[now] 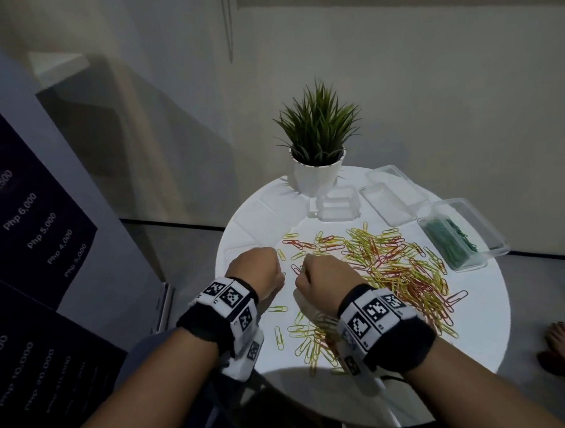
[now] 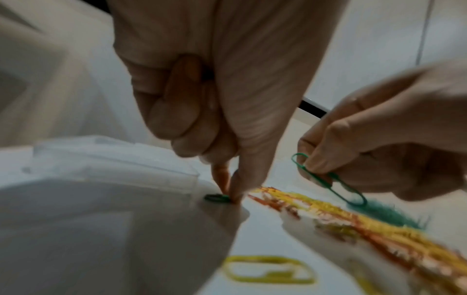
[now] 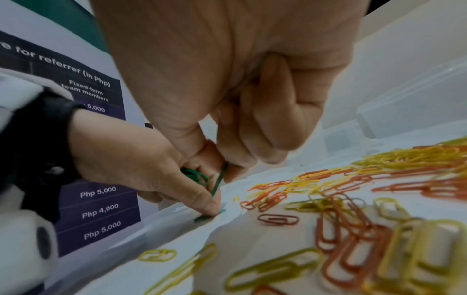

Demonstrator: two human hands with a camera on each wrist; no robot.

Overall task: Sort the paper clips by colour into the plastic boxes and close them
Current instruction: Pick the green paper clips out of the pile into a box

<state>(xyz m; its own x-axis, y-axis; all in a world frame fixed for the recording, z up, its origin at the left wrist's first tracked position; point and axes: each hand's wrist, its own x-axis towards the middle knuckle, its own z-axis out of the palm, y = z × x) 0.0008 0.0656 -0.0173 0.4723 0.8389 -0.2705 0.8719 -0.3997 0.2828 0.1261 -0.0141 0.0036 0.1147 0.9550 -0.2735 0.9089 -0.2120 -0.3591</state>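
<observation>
bare tabletop point(image 1: 243, 228) at left, clip pile point(image 1: 390, 261) crowding middle, potted plant point(image 1: 317, 147) and boxes point(image 1: 394, 199) (far edge)

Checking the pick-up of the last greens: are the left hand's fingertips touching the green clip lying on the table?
Touching. The left wrist view shows the left hand with fingertips pressed onto the green clip.

Clips point(image 1: 384, 267) spread across the table point(image 1: 486, 318) middle toward its near edge. Plant point(image 1: 318, 167) at far edge. Boxes point(image 1: 390, 199) along far-right edge, rightmost one point(image 1: 460, 238) holding clips.
</observation>
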